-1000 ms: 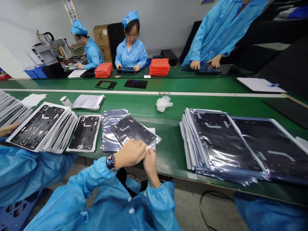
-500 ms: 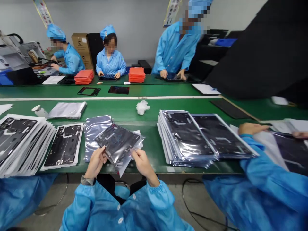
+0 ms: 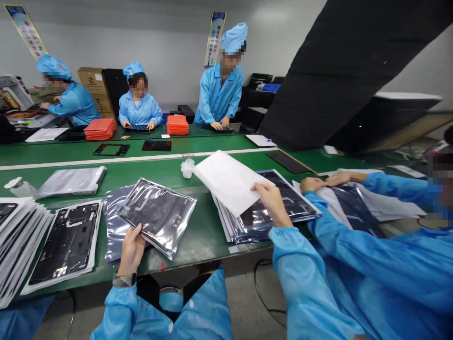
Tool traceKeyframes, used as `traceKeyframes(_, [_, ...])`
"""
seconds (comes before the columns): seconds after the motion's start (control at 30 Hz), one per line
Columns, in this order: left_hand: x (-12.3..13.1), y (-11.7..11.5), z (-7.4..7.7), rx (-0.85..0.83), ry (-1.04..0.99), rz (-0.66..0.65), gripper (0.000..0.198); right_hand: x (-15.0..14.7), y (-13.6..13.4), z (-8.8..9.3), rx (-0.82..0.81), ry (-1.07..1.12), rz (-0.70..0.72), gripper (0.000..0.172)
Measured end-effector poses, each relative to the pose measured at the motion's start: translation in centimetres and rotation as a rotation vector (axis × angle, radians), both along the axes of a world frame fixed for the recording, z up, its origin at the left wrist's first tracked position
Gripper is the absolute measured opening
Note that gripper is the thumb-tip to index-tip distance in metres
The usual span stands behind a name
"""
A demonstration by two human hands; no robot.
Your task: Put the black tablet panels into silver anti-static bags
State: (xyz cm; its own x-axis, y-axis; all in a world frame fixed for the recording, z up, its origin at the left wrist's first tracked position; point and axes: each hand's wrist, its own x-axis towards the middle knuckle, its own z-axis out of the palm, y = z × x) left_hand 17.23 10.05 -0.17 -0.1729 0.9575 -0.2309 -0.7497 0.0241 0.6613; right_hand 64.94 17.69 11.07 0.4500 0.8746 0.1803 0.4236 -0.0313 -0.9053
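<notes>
My left hand (image 3: 131, 248) grips the near edge of a black tablet-sized panel in a shiny clear bag (image 3: 159, 212), thumb on top and the other fingers partly hidden. The bagged panel lies tilted over a flat silvery bag (image 3: 115, 236) on the bench. Off to the right, my right hand (image 3: 271, 200) pinches the right end of a white sheet (image 3: 226, 182). That sheet slants above a stack of bagged panels (image 3: 256, 221) and covers part of it. Left of the silvery bag, a bare black panel (image 3: 65, 241) rests on white paper.
A tall pile of papers and panels (image 3: 21, 250) stands at the left. Crumpled white tissue (image 3: 188, 168) and a bundle of clear bags (image 3: 72, 180) lie farther back. A co-worker's hands (image 3: 313, 183) work close on the right. Several co-workers sit or stand across the green bench (image 3: 155, 163).
My right hand has left the bagged panel and moved right, now holding a white sheet over the stack. My left hand still holds the bagged panel. The view has turned right.
</notes>
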Motion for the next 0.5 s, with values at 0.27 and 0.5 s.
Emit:
traceKeyframes(0.27, [2.2, -0.8, 0.4, -0.001, 0.071, -0.138, 0.032, 3.2, -4.2, -4.4, -0.079, 0.106, -0.26, 0.032])
traceKeyframes(0.5, [8.4, 3.9, 5.2, 0.127, 0.16, -0.287, 0.033, 3.8, -5.9, -5.5, -0.138, 0.092, -0.239, 0.031])
